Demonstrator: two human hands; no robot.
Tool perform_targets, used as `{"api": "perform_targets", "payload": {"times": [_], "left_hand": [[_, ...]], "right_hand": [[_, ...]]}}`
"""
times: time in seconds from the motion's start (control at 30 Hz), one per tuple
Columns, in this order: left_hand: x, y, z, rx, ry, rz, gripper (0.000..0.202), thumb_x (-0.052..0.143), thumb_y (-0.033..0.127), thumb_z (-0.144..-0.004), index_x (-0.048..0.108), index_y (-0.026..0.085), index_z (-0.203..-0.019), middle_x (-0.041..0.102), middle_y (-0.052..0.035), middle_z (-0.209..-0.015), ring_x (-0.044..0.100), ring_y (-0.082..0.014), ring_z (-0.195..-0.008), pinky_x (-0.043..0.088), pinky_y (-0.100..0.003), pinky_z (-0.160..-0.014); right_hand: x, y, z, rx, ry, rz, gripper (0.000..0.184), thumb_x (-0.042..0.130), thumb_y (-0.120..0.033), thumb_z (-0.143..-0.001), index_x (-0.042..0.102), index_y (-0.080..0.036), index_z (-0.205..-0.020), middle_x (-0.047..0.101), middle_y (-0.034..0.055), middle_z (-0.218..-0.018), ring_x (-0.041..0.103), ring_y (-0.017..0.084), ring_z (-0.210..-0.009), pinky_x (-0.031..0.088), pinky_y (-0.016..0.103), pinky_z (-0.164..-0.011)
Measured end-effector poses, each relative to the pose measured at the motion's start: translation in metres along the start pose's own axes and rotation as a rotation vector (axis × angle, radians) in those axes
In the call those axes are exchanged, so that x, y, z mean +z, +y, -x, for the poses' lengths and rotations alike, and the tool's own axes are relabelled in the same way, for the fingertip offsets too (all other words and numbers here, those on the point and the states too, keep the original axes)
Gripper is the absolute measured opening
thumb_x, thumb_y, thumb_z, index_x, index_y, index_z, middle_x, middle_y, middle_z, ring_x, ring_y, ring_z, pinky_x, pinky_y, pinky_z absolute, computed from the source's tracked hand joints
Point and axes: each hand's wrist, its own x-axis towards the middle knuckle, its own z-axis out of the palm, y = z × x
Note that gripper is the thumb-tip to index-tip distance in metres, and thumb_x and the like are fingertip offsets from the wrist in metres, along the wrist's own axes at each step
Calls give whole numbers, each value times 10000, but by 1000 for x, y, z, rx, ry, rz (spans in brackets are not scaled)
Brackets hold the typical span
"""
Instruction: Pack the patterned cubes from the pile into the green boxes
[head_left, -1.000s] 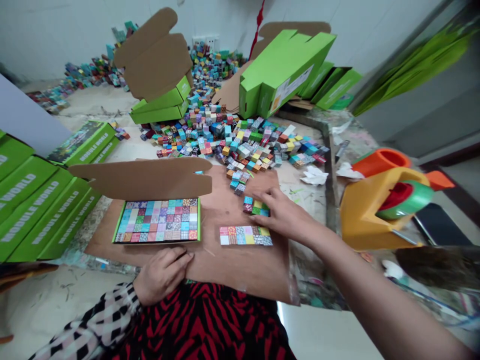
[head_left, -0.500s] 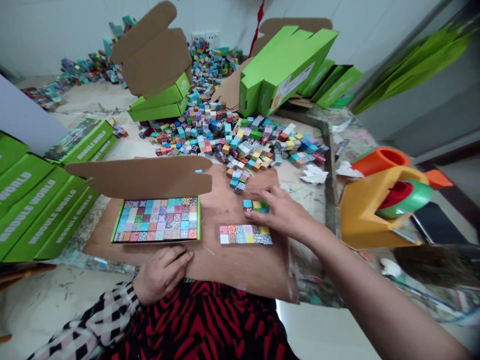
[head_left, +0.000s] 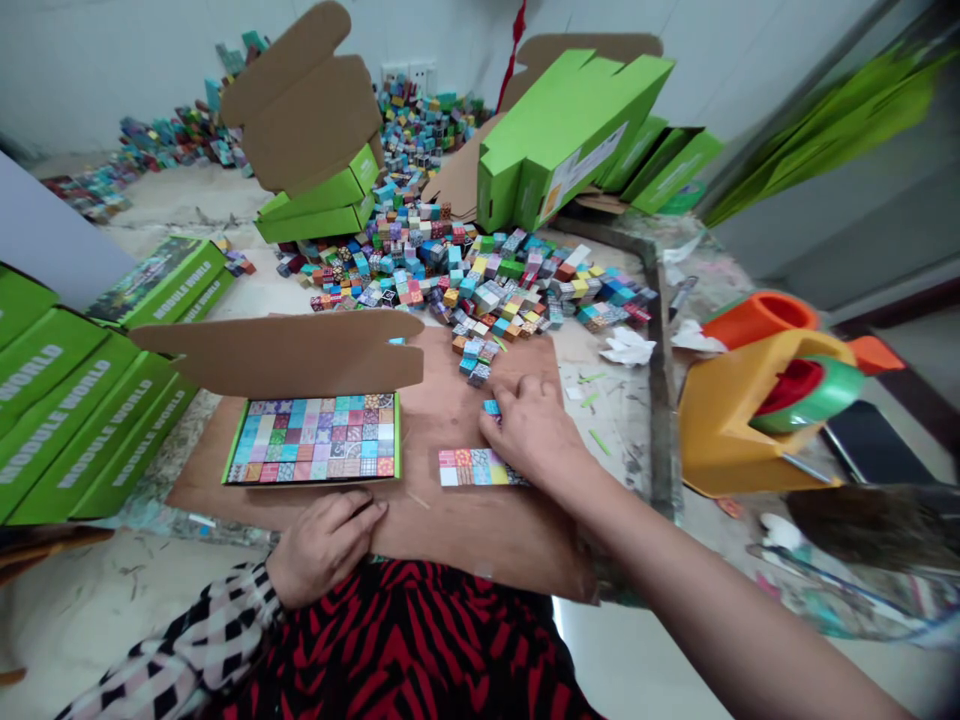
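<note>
The right hand (head_left: 531, 432) is cupped over a row of small patterned cubes (head_left: 476, 467) on a cardboard sheet (head_left: 480, 535), though any grip is hidden. The left hand (head_left: 324, 550) lies open, released, on the sheet's near edge, below a cube-filled green box (head_left: 235, 445).

White capitals reading MODULE WORLD along the sides of the stacked green cartons (head_left: 75, 430) at near left, repeated carton after carton. Same words, white on green, along the side of the green box with the dark picture lid (head_left: 161, 282), farther away on the left. On the tilted green carton (head_left: 559, 150) at far right, a white label (head_left: 591, 170) with print too small to read.
</note>
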Motion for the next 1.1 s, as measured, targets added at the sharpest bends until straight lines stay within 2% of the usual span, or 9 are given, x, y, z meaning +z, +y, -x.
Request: {"api": "perform_targets", "payload": {"times": [0.1, 0.2, 0.33, 0.43, 0.53, 0.73, 0.87, 1.1], "left_hand": [[0, 0, -1, 4, 4, 8, 305, 458, 132, -911, 601, 122, -1180, 645, -121, -1051, 605, -196, -938, 537, -295, -802], [0, -1, -1, -1, 11, 13, 309, 461, 136, -908, 601, 132, -1184, 648, -118, -1046, 611, -194, -934, 540, -292, -796], [0, 0, -1, -5, 22, 27, 325, 463, 139, -904, 593, 157, -1203, 652, -110, -1043, 618, -185, -933, 542, -286, -805], [1, 0, 0, -8, 15, 29, 335, 471, 144, -904, 584, 163, -1219, 653, -109, -1047, 620, -187, -936, 543, -288, -806], [1, 0, 0, -17, 12, 28, 353, 474, 150, -904, 574, 178, -1242, 653, -105, -1052, 620, -186, -944, 542, -287, -810], [0, -1, 1, -3, 16, 22, 326, 469, 147, -908, 586, 159, -1212, 652, -110, -1051, 616, -190, -941, 543, -296, -808], [0, -1, 1, -10, 10, 24, 343, 463, 144, -906, 578, 170, -1228, 650, -106, -1047, 617, -186, -939, 542, -291, -807], [1, 0, 0, -12, 18, 13, 327, 462, 148, -907, 590, 164, -1208, 652, -106, -1039, 619, -183, -927, 545, -286, -800]], "right_hand": [[1, -1, 0, -1, 16, 11, 422, 409, -366, -906, 624, -96, -1149, 527, 210, -1051, 469, 357, -1052, 403, 472, -912], [0, 4, 1, -26, 29, -19, 439, 412, -411, -908, 604, -141, -1196, 534, 198, -1068, 471, 362, -1060, 434, 463, -855], [-8, 31, 3, -82, 21, -144, 521, 398, -579, -894, 616, -202, -1179, 533, 157, -1089, 520, 320, -1016, 454, 437, -834], [-16, 56, 3, -174, -6, -259, 490, 467, -565, -872, 616, -228, -1195, 553, 111, -1022, 547, 280, -983, 459, 406, -852], [-17, 71, 4, -242, -29, -303, 502, 551, -542, -831, 592, -263, -1247, 559, 84, -982, 554, 270, -975, 472, 389, -833], [-4, 62, 3, -327, -49, -253, 544, 625, -375, -808, 524, -277, -1333, 502, 111, -1184, 511, 291, -1090, 452, 407, -897], [-5, 53, -1, -361, -105, -226, 490, 586, -288, -837, 541, -254, -1324, 527, 119, -1159, 536, 278, -1046, 455, 381, -868], [-7, 42, -6, -367, -110, -174, 391, 554, -324, -872, 580, -228, -1250, 581, 109, -1135, 569, 259, -1003, 450, 352, -833]]}}
